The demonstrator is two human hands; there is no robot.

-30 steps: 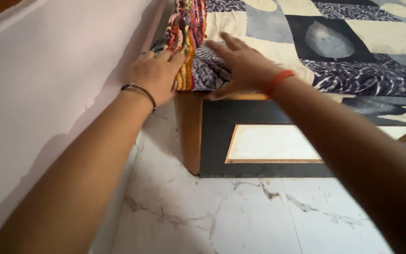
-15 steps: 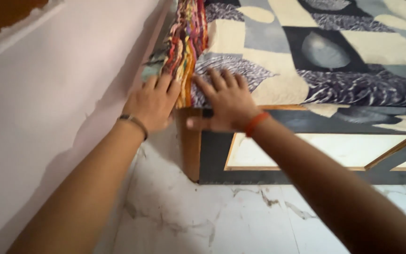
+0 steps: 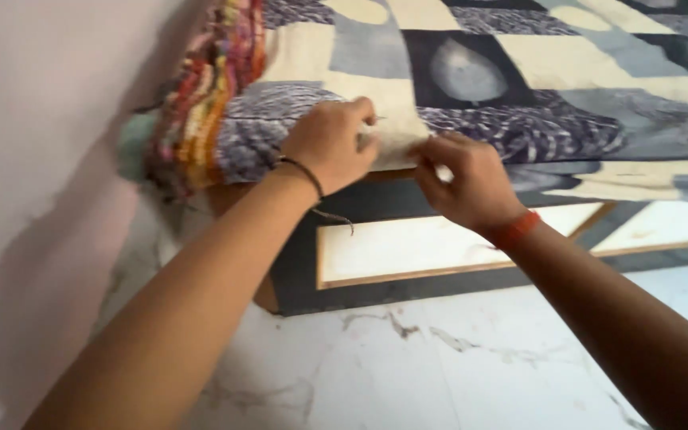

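A pale wall stands left of both hands, and a bunched multicoloured cloth lies between it and the left hand. That hand is curled shut on the sheet at its front edge, a black wristband just behind it. Just to its right, the right hand pinches the same edge, with a red band at the wrist. The edge runs left to right under both hands; the sheet spreads away beyond them, and the bed frame sits below.

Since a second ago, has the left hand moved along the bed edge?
Yes. The left hand has shifted right along the sheet edge, away from the striped cloth by the wall, and now pinches the hem.
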